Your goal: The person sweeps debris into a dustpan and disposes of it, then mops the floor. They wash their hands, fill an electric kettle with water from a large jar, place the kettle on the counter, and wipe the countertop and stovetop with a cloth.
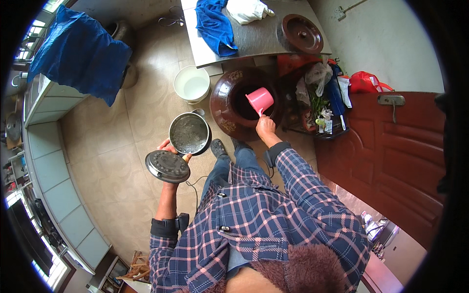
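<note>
My left hand [168, 145] is closed around what appears to be the handle of a metal kettle [189, 134], mostly hidden by its raised black and silver lid [167, 165]. The kettle has a short spout at its far side, and its inside looks wet. My right hand [266, 129] grips the handle of a pink plastic water dipper [260, 100]. That dipper is over the dark mouth of a large brown glazed water jar [229, 115]. I cannot see what the dipper holds or the level inside the jar.
A white bucket [192, 84] stands on the tiled floor left of the jar. Beyond is a table [259, 43] with a blue cloth [215, 27] and a brown round lid [303, 33]. Bags and greens crowd a rack [320, 105] beside the reddish door [386, 151].
</note>
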Motion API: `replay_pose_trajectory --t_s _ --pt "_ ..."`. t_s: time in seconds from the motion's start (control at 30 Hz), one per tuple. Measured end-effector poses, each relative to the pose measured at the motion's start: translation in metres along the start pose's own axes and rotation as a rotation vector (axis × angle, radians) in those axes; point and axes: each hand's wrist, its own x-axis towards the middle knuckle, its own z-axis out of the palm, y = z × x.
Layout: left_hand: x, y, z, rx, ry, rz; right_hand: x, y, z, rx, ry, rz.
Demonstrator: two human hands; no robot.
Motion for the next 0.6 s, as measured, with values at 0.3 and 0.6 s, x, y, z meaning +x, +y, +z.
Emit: replay_pose_trajectory --t_s 0.3,0.6 --pt "-0.010 -0.010 -0.047 0.183 -0.021 0.074 -0.016 -0.003 -0.014 -0.142 0.129 -0.127" --pt "-0.028 0.001 -0.067 0.026 0.084 -0.003 -0.034 -0.002 -0.055 0.143 -0.144 -0.015"
